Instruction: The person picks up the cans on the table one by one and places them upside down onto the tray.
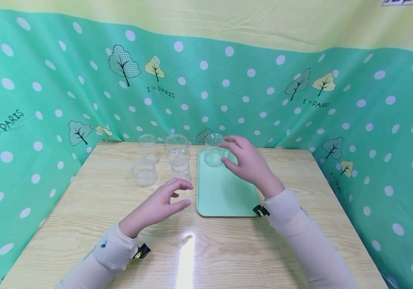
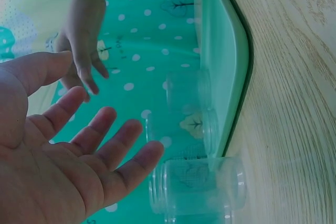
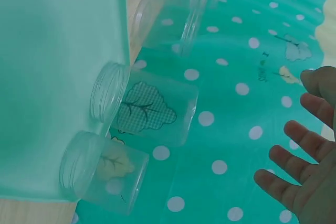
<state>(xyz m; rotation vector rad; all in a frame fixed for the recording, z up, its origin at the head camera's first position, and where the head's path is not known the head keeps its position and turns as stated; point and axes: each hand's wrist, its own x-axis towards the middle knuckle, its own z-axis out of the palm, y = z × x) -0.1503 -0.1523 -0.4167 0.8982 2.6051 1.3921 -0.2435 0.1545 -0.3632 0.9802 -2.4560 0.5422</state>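
Note:
My right hand (image 1: 244, 158) hovers above the green tray (image 1: 224, 196), its fingers spread and apart from any jar in the right wrist view. Two clear plastic jars, a near jar (image 3: 105, 171) and a second jar (image 3: 157, 106), stand on the tray's far part with their threaded mouths down. In the head view one clear jar (image 1: 213, 154) shows left of the right hand, which seems to hide the other. My left hand (image 1: 161, 204) is held over the table left of the tray, fingers loosely bent, holding nothing. Closest to it is a small clear jar (image 1: 180, 170).
Left of the tray on the wooden table (image 1: 119, 216) are more clear containers: a wide jar (image 1: 176, 146), a tall jar (image 1: 148, 149) and a low, wide jar (image 1: 144, 173). A dotted green curtain (image 1: 199, 88) hangs behind and along both sides.

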